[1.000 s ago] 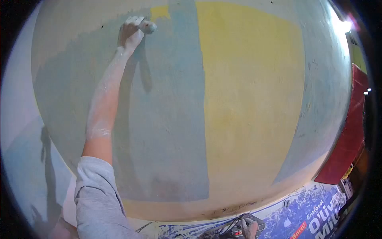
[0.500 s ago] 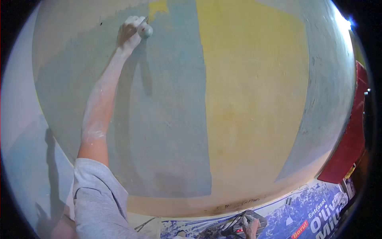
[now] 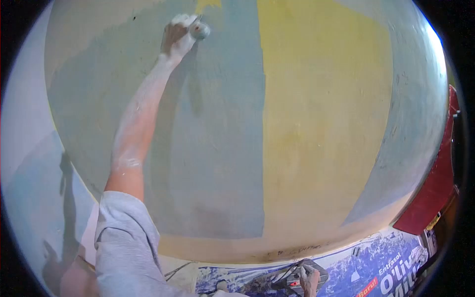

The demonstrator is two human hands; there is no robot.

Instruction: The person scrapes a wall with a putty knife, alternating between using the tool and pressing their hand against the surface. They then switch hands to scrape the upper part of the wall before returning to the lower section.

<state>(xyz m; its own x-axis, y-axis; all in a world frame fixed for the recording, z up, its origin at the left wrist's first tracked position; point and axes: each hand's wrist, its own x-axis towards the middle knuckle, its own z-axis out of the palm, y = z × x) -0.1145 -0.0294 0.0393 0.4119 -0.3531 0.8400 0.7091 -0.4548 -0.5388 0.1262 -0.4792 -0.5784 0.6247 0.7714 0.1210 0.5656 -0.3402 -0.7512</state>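
My left hand (image 3: 179, 34), dusted white like its forearm, is raised against the upper part of the painted wall (image 3: 217, 148). Its fingers are wrapped round a tool with a round pale end (image 3: 200, 30) and a thin metal part; the rest is hidden by the hand, so I cannot tell its kind. A small yellow patch (image 3: 210, 5) lies just above it on the grey-blue paint. Low at the bottom, my right hand (image 3: 309, 278), also whitened, grips a black tray-like thing (image 3: 320, 275) with a small red spot by the fingers.
A broad yellow band (image 3: 321, 123) runs down the wall beside the grey-blue area. Blue-and-white printed sheeting (image 3: 366, 262), smeared white, covers the floor along its foot. At the right stands a dark red panel (image 3: 429, 198). A bright light (image 3: 431, 34) shines at upper right.
The view has shifted, so the wall and left arm sit farther right. My left hand stays high near the yellow patch with its tool; my right hand keeps its grip below.
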